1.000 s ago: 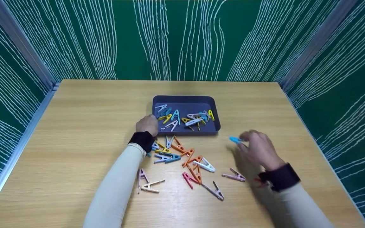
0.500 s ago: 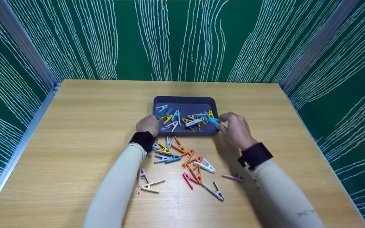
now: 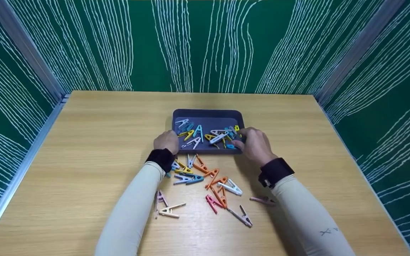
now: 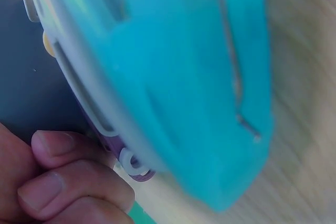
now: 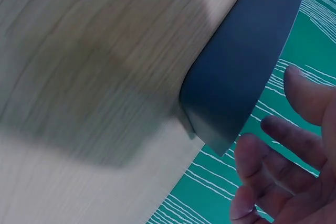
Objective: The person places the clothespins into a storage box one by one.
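A dark rectangular tray holds several clothespins in white, yellow and blue. My left hand grips its left side near the front corner, fingers curled in the left wrist view. At the tray's front right corner is my right hand, thumb and fingers spread apart around nothing in the right wrist view. A bright blue clothespin lies inside the tray just beside those fingertips. Close to the left wrist camera, a turquoise clothespin looms large and blurred.
On the wooden table, in front of the tray, several clothespins lie loose: orange clothespins, a white one, a pink one, a cream one and others. Green walls with white streaks enclose the table.
My right hand has carried the bright blue clothespin leftward to the tray and let it go inside the right end. My left hand has stayed on the tray's left side.
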`<state>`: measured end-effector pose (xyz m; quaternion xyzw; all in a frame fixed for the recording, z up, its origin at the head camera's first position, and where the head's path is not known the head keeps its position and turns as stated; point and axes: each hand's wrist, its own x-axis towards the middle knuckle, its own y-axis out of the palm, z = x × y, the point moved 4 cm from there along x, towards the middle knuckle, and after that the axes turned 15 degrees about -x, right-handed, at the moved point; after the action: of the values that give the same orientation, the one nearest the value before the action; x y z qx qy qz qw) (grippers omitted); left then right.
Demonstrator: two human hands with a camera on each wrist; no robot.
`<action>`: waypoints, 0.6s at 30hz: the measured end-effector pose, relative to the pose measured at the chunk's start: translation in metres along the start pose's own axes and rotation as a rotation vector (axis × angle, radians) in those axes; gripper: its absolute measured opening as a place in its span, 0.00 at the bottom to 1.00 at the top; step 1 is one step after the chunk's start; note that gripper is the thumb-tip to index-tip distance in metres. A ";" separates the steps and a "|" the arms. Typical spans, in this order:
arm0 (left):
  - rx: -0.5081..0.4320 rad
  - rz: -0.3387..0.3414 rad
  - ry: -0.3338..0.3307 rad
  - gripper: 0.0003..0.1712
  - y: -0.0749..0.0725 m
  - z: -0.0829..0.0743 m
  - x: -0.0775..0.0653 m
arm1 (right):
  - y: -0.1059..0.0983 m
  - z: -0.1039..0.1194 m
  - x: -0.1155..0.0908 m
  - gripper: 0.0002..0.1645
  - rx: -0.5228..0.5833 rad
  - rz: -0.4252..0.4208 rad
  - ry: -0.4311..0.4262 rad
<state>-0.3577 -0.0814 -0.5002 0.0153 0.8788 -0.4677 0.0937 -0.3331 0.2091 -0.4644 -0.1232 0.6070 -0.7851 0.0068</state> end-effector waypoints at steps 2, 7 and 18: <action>-0.002 0.000 0.003 0.15 0.000 0.000 -0.001 | 0.000 -0.001 -0.002 0.27 0.009 0.012 0.012; -0.006 -0.002 0.006 0.15 -0.001 0.002 -0.001 | -0.006 -0.003 -0.011 0.26 0.012 0.027 0.029; -0.011 0.009 0.001 0.16 -0.001 0.000 -0.003 | -0.030 -0.021 -0.050 0.22 -0.133 0.050 -0.011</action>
<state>-0.3553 -0.0819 -0.4988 0.0188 0.8813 -0.4625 0.0953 -0.2845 0.2447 -0.4494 -0.1127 0.6606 -0.7419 0.0217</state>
